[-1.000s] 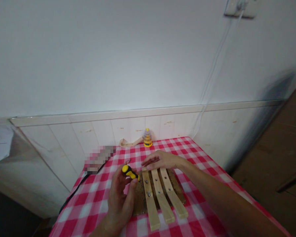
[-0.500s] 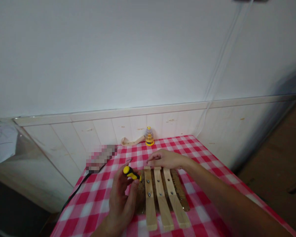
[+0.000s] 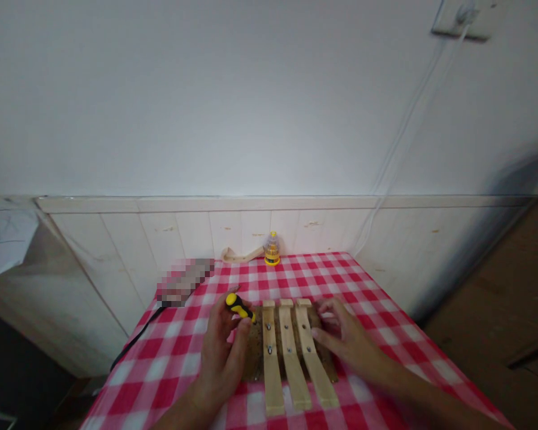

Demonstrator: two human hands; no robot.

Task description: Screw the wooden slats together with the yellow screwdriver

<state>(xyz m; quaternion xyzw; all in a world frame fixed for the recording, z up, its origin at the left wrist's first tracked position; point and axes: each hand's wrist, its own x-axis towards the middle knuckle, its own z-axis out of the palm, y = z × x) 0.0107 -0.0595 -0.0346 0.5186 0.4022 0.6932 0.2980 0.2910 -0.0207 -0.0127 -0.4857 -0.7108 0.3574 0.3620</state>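
Note:
My left hand (image 3: 222,346) is closed around a small screwdriver (image 3: 241,306) with a yellow and black handle, tilted over the board's left side. A brown, worn board (image 3: 253,358) lies under three pale wooden strips (image 3: 274,376), side by side, whose near ends stick out past its front edge. Each strip has two holes or metal fasteners near its middle; metal pieces stand up from the left strip. My right hand (image 3: 343,334) is at the board's right side, thumb and forefinger apart, the thumb tip at the right strip (image 3: 311,352). Nothing shows between its fingers.
A red and white checked cloth (image 3: 174,370) covers the table. Against the wall stand a clear, yellow-based container (image 3: 272,249) and a bent wooden strip (image 3: 242,257). A blurred-out object (image 3: 186,283) with a black cord (image 3: 138,340) lies at the left. A wall socket (image 3: 466,18) is high on the right.
My right hand has moved from beyond the strips' far ends to the right side of the board, and its fingers have spread. My left hand keeps the screwdriver in nearly the same place.

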